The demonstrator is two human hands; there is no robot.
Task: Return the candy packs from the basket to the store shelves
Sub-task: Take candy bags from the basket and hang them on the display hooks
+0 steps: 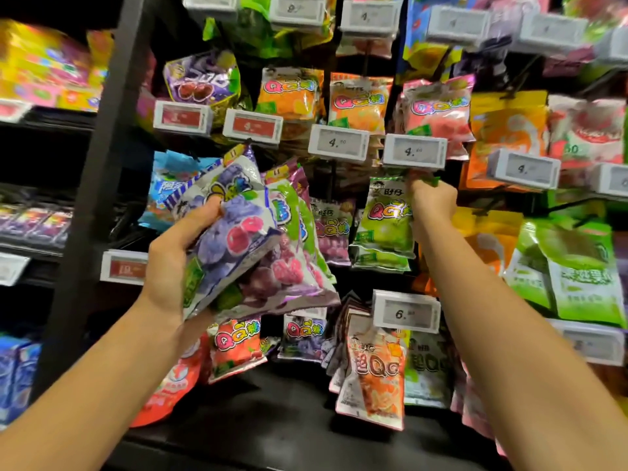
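Observation:
My left hand (pixel 176 263) grips a fanned bunch of candy packs (pixel 251 239), purple grape on top with pink and green ones behind, held up in front of the hanging display. My right hand (pixel 433 200) reaches up to the right and pinches the top of a green QQ candy pack (pixel 385 219) that hangs with others below a 4-yuan price tag (pixel 414 151). Whether that pack sits on its hook is hidden by the tag. No basket is in view.
Rows of candy packs hang on pegs behind white price tags: orange (pixel 289 93) and pink (pixel 438 110) above, purple (pixel 331 229) beside the green, orange-red (pixel 373 372) below. A black upright post (pixel 102 158) divides this display from shelves at the left.

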